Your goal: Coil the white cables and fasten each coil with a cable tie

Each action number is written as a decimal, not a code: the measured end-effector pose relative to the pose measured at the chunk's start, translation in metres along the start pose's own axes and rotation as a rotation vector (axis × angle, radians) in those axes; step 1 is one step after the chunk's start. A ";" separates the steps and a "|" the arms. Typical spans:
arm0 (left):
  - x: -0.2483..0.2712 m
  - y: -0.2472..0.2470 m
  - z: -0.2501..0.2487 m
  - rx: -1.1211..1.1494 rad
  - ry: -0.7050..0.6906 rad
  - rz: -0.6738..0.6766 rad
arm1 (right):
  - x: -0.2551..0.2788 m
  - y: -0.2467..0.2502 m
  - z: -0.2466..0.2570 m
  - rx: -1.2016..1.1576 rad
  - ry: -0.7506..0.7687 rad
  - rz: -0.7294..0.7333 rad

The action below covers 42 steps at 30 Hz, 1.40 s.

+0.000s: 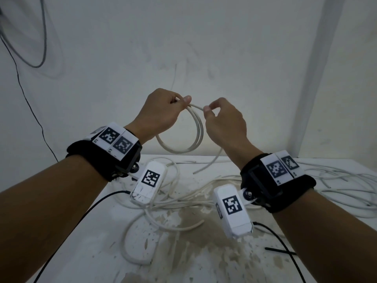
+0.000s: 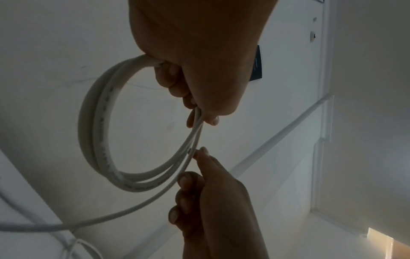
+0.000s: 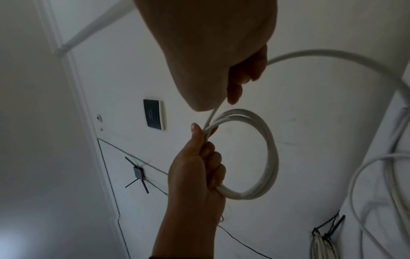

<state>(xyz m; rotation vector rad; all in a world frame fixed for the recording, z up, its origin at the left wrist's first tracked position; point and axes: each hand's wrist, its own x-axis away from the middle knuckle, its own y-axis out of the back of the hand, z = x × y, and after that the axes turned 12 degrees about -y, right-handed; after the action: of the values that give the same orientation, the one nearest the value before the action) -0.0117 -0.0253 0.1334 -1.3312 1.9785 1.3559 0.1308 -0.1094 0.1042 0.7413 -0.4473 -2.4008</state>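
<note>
A small coil of white cable (image 1: 191, 139) hangs in the air above the table, between my two hands. My left hand (image 1: 183, 101) grips the top of the coil, thumb on top and fingers curled round the loops. Just to its right, my right hand (image 1: 208, 109) pinches a single strand of the same cable. The cable's tail (image 1: 206, 166) drops to the table. In the left wrist view the coil (image 2: 99, 133) hangs from my left hand (image 2: 199, 119). The right wrist view shows my right hand (image 3: 221, 105) pinching the strand beside the coil (image 3: 268, 150).
Loose white cables (image 1: 163, 201) sprawl over the worn white table (image 1: 204, 266), with more heaped at the right (image 1: 336, 180). A black strip (image 1: 279, 251) lies at the front right. A tied cable bundle (image 3: 321, 245) sits nearby. A wall stands close behind.
</note>
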 end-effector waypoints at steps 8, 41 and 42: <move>0.004 0.000 0.005 -0.007 0.014 -0.067 | -0.008 0.004 -0.003 0.057 0.089 0.135; 0.013 -0.007 0.001 0.244 0.048 -0.028 | 0.009 -0.007 -0.012 -1.152 -0.530 1.118; 0.014 -0.007 0.000 0.218 0.049 -0.027 | 0.009 -0.007 -0.011 -1.145 -0.536 1.101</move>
<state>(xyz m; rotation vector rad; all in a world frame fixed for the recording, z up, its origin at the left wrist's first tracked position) -0.0121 -0.0328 0.1200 -1.2940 2.0655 1.0692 0.1284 -0.1113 0.0889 -0.5659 0.3083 -1.3440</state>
